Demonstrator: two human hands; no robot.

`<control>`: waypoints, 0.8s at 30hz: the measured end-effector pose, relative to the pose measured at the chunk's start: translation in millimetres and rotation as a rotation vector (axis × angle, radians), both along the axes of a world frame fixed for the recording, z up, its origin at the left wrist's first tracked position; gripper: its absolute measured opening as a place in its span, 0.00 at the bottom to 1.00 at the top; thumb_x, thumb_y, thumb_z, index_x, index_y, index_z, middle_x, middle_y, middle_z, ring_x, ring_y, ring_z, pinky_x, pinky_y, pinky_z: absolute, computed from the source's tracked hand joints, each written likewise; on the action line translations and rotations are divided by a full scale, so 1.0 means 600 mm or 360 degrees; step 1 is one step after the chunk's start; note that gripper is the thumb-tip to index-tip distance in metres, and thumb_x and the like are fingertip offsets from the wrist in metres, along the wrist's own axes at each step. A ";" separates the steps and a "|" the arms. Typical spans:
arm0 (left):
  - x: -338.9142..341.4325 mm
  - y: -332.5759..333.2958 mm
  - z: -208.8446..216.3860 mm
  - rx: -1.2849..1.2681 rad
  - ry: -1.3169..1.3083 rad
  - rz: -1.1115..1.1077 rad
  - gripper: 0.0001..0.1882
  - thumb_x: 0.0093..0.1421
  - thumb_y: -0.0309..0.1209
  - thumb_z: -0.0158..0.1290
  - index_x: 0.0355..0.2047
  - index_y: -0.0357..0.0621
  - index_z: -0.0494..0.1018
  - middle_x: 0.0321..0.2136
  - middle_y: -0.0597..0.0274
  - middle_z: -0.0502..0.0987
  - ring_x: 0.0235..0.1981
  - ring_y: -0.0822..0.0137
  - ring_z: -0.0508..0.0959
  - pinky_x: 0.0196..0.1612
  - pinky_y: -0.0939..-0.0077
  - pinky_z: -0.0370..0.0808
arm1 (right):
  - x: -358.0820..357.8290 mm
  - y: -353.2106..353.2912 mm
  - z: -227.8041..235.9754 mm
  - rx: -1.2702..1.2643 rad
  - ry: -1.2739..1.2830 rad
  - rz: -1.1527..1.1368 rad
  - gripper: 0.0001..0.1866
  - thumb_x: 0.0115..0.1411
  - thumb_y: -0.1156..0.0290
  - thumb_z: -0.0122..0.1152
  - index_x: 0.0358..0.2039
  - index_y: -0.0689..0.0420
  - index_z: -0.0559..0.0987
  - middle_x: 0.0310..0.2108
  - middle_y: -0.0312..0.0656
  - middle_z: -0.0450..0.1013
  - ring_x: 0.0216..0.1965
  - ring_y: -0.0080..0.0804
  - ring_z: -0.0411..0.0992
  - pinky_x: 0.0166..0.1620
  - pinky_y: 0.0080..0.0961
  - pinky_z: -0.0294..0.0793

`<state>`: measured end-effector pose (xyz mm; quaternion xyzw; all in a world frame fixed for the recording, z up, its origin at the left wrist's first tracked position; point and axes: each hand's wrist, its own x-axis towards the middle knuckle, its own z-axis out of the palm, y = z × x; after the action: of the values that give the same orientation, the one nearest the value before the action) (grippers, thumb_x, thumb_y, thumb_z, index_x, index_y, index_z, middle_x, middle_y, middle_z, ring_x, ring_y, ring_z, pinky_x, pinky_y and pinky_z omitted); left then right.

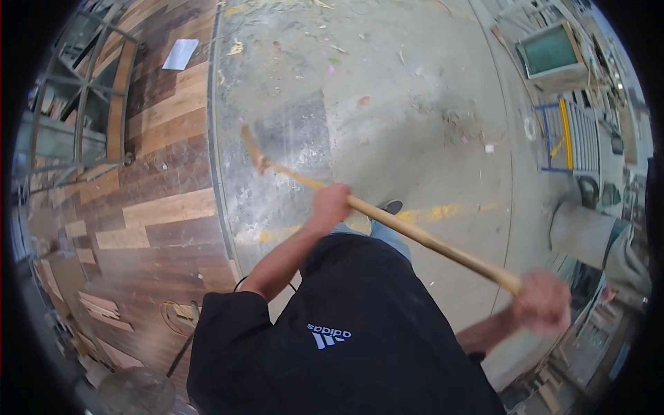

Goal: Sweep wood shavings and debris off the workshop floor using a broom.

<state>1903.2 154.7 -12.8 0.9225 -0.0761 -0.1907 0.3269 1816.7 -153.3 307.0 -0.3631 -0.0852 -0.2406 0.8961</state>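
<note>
Both right hand (545, 302) and left hand (333, 204) wrap their fingers round a long wooden pole (443, 247), well apart. A wide spacing, with the right fingers near the end, should steady its blurred head (257, 159), which is beyond the left fingers over the concrete floor (415, 90). Farther left of them, a metal-framed rack (119, 104) holds indistinct items (52, 104).

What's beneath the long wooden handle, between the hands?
Beneath the wooden handle there's a blue trouser leg, with a dark shoe beyond it, and grey floor. Whatever lies directly behind the handle, the left hand and the right hand is covered.
</note>
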 end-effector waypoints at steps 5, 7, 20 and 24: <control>-0.044 -0.042 -0.090 -0.0089 0.0034 -0.0040 0.07 0.45 0.36 0.58 0.22 0.48 0.76 0.22 0.56 0.76 0.29 0.52 0.77 0.30 0.56 0.73 | 0.076 0.029 -0.010 -0.0558 0.0170 0.0474 0.19 0.55 0.67 0.46 0.09 0.48 0.57 0.04 0.27 0.55 0.06 0.19 0.52 0.17 0.19 0.64; -0.036 -0.134 -0.086 -0.0211 -0.0049 -0.0079 0.06 0.46 0.35 0.57 0.22 0.49 0.76 0.22 0.56 0.77 0.29 0.53 0.78 0.31 0.57 0.74 | 0.047 -0.002 0.030 -0.0605 0.0236 0.0302 0.19 0.55 0.67 0.46 0.09 0.48 0.58 0.04 0.27 0.56 0.06 0.18 0.52 0.16 0.18 0.64; 0.158 -0.427 -0.041 -0.0726 -0.0318 -0.0381 0.05 0.46 0.36 0.57 0.22 0.51 0.74 0.22 0.58 0.76 0.29 0.52 0.78 0.28 0.60 0.73 | 0.026 0.025 0.146 -0.1677 0.0026 0.0117 0.17 0.51 0.69 0.50 0.07 0.50 0.61 0.09 0.31 0.63 0.11 0.26 0.63 0.20 0.24 0.68; 0.123 -0.432 0.050 -0.0878 -0.0488 -0.0746 0.13 0.51 0.43 0.57 0.21 0.48 0.74 0.22 0.55 0.76 0.26 0.50 0.77 0.27 0.57 0.72 | -0.024 0.030 0.194 -0.2591 -0.0406 -0.0468 0.16 0.48 0.72 0.56 0.08 0.51 0.62 0.13 0.33 0.66 0.15 0.26 0.67 0.22 0.22 0.69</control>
<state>1977.0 -104.3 17.3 0.7753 -0.3812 -0.0925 0.4950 1802.4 -135.2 423.5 -0.8743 -0.2848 -0.2575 0.2968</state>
